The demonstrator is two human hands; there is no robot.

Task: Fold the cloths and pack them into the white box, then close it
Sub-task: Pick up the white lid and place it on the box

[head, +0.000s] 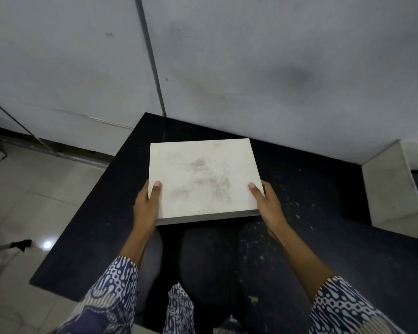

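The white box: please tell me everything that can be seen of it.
The white box is flat and rectangular, apparently cardboard, with its lid closed. The top is off-white with grey and faint reddish smudges near the middle. Only a thin shaded near side shows. It sits low over the black surface; whether it rests on it cannot be told. The left hand and the right hand hold its near corners, thumbs on top, the other fingers hidden. What is inside cannot be seen.
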